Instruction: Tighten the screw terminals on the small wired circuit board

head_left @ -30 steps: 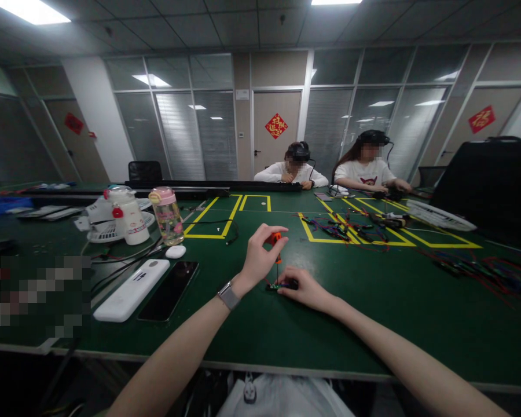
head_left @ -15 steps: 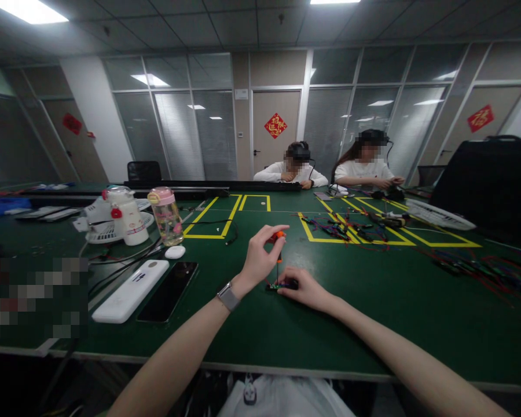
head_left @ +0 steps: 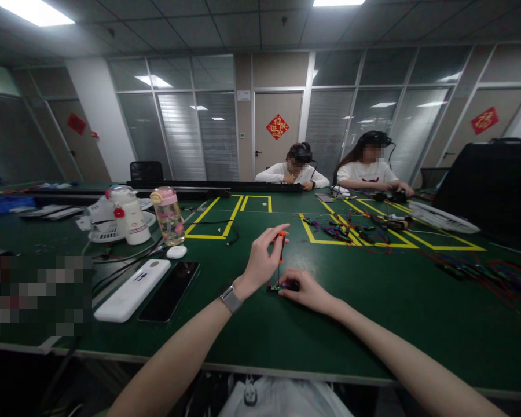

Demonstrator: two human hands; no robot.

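Observation:
My left hand (head_left: 263,255), with a watch on its wrist, is closed around the orange and dark handle of a screwdriver (head_left: 281,255). The screwdriver stands upright, its thin shaft pointing down at a small circuit board (head_left: 274,288) on the green table (head_left: 252,341). Low on the tabletop, my right hand (head_left: 304,288) pinches the board's right side between thumb and fingers. Part of the board and a dark piece beside it are covered by these fingers. Whether the tip sits in a screw is too small to tell.
Left of my arms lie a black phone (head_left: 169,291), a white power bank (head_left: 132,291) and a white case (head_left: 176,252). Behind them stand a pink-lidded bottle (head_left: 168,217) and a white jug (head_left: 131,217). Wired boards (head_left: 330,227) lie ahead right. Two people sit across the table.
My left fingers have shifted on the screwdriver handle, and more of the handle shows. My right hand stays on the board. The view has moved slightly; one person's hands across the table have moved.

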